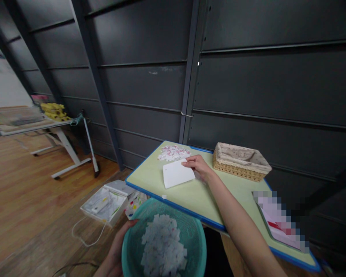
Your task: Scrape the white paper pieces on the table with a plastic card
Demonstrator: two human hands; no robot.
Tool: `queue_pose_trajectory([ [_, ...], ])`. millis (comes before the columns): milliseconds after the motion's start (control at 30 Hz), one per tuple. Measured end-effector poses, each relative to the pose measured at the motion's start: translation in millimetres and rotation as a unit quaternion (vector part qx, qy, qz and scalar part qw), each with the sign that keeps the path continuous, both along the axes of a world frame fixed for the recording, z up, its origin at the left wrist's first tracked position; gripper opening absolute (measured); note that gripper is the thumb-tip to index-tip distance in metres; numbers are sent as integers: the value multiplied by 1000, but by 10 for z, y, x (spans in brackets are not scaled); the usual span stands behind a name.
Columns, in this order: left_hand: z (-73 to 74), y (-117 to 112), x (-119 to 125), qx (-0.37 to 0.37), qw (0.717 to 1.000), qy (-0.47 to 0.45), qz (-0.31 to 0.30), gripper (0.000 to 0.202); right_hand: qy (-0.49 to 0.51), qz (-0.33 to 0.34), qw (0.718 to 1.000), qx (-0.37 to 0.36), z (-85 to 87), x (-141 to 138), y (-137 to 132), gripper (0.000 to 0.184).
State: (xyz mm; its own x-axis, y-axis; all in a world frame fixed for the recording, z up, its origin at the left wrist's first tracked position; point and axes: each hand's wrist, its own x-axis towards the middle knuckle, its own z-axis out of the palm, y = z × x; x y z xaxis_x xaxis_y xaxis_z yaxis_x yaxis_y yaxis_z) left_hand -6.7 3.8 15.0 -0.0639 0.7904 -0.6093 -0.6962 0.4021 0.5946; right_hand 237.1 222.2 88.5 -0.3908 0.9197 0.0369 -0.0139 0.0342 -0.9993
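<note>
My right hand (196, 165) grips the edge of a white card (177, 175), held over the pale yellow table (150, 174) with a blue rim. Just behind the card lies a pile of small white paper pieces (173, 152) with pink marks. Down in front, my left hand (123, 238) is closed on the rim of a green plastic basket (200, 246). Many white paper scraps (163, 246) are heaped inside this basket. A single small scrap (164, 196) rests near the table's front edge.
A lined wicker basket (239, 173) stands at the table's back right. On the right lies a partly pixelated flat item (272, 215). An open white box (115, 207) with a cord sits on the floor, left. Another table (31, 129) stands farther left. A dark panelled wall (144, 84) rises behind.
</note>
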Motion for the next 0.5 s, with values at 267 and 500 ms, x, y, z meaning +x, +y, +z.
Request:
queue_pose_trajectory([
  [267,-32,-2,-19,-2,999,-16,-30,8,-48,89,995,14,-36,-71,8,28],
  [500,-15,-8,-7,-4,1000,7,-17,7,67,-160,984,32,-65,16,143,31],
])
